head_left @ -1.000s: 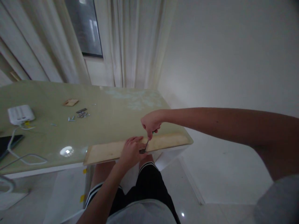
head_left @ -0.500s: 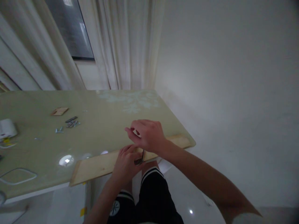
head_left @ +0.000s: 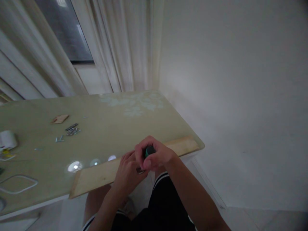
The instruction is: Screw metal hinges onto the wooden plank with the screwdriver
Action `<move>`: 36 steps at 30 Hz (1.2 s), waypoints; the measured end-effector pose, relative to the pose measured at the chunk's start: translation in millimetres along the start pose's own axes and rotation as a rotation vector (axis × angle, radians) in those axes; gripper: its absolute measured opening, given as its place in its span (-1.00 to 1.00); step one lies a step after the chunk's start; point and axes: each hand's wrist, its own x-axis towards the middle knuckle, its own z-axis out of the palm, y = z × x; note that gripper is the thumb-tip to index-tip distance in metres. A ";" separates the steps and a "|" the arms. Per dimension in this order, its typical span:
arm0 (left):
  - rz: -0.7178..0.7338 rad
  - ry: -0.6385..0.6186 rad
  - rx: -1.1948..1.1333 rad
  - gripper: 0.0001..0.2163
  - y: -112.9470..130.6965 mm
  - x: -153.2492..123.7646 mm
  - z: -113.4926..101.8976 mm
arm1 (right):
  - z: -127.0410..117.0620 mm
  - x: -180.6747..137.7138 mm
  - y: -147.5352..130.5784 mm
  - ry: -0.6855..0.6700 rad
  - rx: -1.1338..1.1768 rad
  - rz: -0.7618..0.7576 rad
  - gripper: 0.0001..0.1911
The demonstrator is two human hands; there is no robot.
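Two bare hands are engaged at the near edge of the worktop [head_left: 103, 128], over a long wooden board [head_left: 95, 176]. The board lies lengthwise along that edge, its right end close to the near right corner.

Right hand [head_left: 161, 154]: grip clamped on a screwdriver [head_left: 150, 150], fingers and thumb curled around the green and black handle. The handle end faces up towards the viewer; the shaft is hidden beneath the hand.

Left hand [head_left: 128, 169]: laid over the middle stretch of the board, just beside the right hand. A small metal piece [head_left: 140, 171] shows between the two hands, at the board's near side. Whether the left grip is clamped on this piece or merely resting against it cannot be told.

Loose items, left of the hands and well apart from them: a heap of metal parts [head_left: 73, 131] midway between the far and near edges, with a dark bar [head_left: 71, 126] against its far side; a few screws [head_left: 59, 139] just beside it, towards the near edge; a small wooden piece [head_left: 60, 119] nearer the far edge. Further left: a white box [head_left: 7, 139] and, closer to the near edge, a looped cable [head_left: 20, 193].
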 end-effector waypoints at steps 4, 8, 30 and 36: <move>-0.003 -0.035 -0.005 -0.97 3.7 2.0 -5.8 | 27.1 16.7 11.9 0.678 -0.186 -0.199 -0.49; -0.008 -0.013 -0.060 -0.70 4.5 2.1 -5.6 | 51.3 15.5 14.0 0.749 -0.318 -0.234 -0.61; 0.013 -0.055 -0.001 -0.90 4.0 2.6 -5.8 | 36.3 2.6 13.0 0.732 -0.168 -0.198 -0.70; -0.022 -0.068 -0.015 -0.88 5.1 3.2 -6.6 | -4.5 2.6 -0.3 0.106 0.025 -0.064 -0.50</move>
